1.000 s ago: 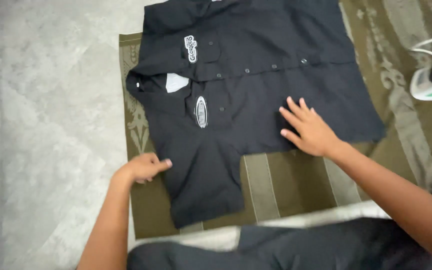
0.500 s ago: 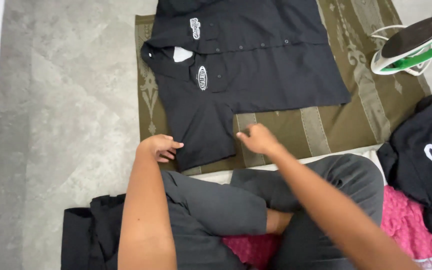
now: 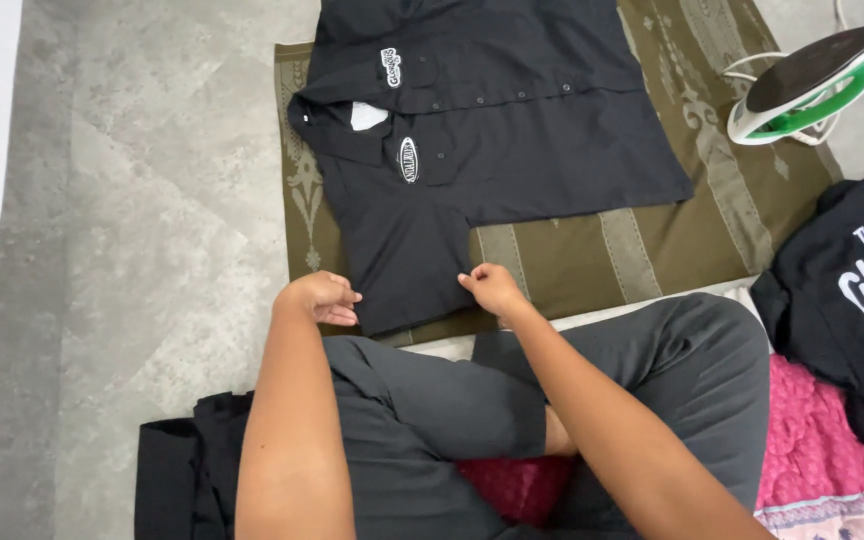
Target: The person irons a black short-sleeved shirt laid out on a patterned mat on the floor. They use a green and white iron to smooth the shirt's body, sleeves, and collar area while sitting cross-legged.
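Observation:
A black short-sleeved button shirt (image 3: 512,140) with two white oval patches lies flat on an olive patterned mat (image 3: 672,240). Its near sleeve (image 3: 407,265) points toward me. My left hand (image 3: 320,297) pinches the left corner of that sleeve's hem. My right hand (image 3: 492,288) pinches the right corner of the same hem. Both arms reach out over my crossed legs in dark grey trousers (image 3: 572,390).
A green and white clothes iron (image 3: 812,85) lies on its side at the mat's far right, cord behind it. A black printed T-shirt (image 3: 852,285) lies at right on a pink quilted cloth (image 3: 812,440). Another black garment (image 3: 192,470) lies on the grey floor at lower left.
My right hand came off the shirt body and moved back to the sleeve hem. The left hand stayed at the sleeve's left corner. The view tilted down, showing my legs.

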